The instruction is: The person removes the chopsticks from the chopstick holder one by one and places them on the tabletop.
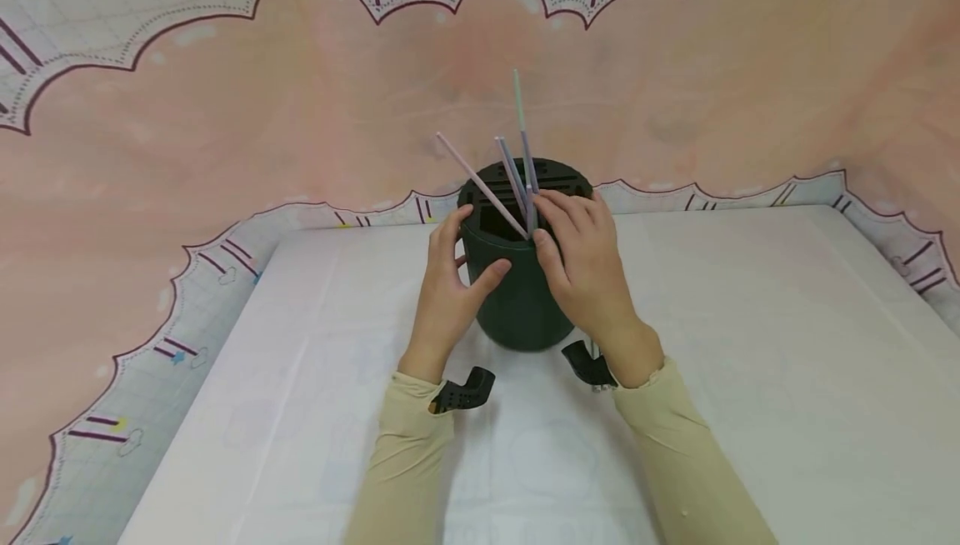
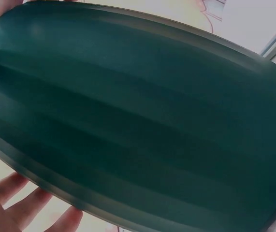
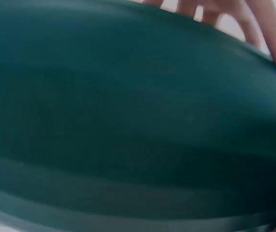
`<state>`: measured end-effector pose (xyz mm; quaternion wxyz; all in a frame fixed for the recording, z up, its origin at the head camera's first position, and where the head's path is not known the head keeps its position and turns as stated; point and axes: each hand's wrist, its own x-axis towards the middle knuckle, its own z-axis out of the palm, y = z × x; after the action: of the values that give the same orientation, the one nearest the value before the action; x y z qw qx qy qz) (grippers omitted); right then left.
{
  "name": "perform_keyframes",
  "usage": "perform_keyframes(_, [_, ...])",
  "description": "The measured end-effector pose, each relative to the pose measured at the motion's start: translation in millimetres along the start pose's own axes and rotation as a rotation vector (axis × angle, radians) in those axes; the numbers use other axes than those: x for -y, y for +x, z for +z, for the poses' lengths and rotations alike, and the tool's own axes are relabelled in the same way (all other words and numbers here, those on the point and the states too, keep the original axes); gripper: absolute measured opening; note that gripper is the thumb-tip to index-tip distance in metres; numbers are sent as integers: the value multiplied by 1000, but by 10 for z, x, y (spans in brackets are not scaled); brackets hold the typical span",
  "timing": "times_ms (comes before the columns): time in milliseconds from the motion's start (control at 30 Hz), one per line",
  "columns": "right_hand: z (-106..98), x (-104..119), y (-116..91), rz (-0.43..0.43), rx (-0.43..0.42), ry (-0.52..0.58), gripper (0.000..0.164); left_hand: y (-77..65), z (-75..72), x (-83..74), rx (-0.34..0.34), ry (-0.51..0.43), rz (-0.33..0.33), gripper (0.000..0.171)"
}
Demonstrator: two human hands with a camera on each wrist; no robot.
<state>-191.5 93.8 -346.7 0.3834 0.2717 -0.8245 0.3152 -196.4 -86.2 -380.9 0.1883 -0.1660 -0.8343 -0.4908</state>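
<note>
A dark green, round holder with a slotted top and an open front compartment stands upright, filling most of both wrist views. My left hand grips its left side, thumb on the front and a fingertip at the rim. Several thin pastel straws, pink, purple and green, fan upward from the front compartment; their lower ends are hidden. At the right of the rim, my right hand reaches over the top, its thumb and fingertips at the straws, seeming to pinch them. In the left wrist view the left fingers spread along the holder's edge.
A white table lies under the holder. Around its back and left side hangs a peach cloth with a scalloped, pale patterned border. A black wrist camera mount sits by each sleeve cuff, near the holder's base.
</note>
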Motion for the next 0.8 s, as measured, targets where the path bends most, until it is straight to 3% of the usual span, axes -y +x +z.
perform_keyframes(133, [-10, 9, -3, -4, 8, -17, 32, 1, 8, 0, 3, 0, 1, 69])
perform_keyframes(333, [-42, 12, -12, 1, 7, 40, 20, -15, 0, 2, 9, -12, -5, 70])
perform_keyframes(567, [-76, 8, -8, 11, -9, 129, 18, -22, -4, 7, 1, -1, -15, 70])
perform_keyframes(800, [-184, 76, 7, 120, -201, 301, 19, -21, 5, 4, 9, -8, -26, 70])
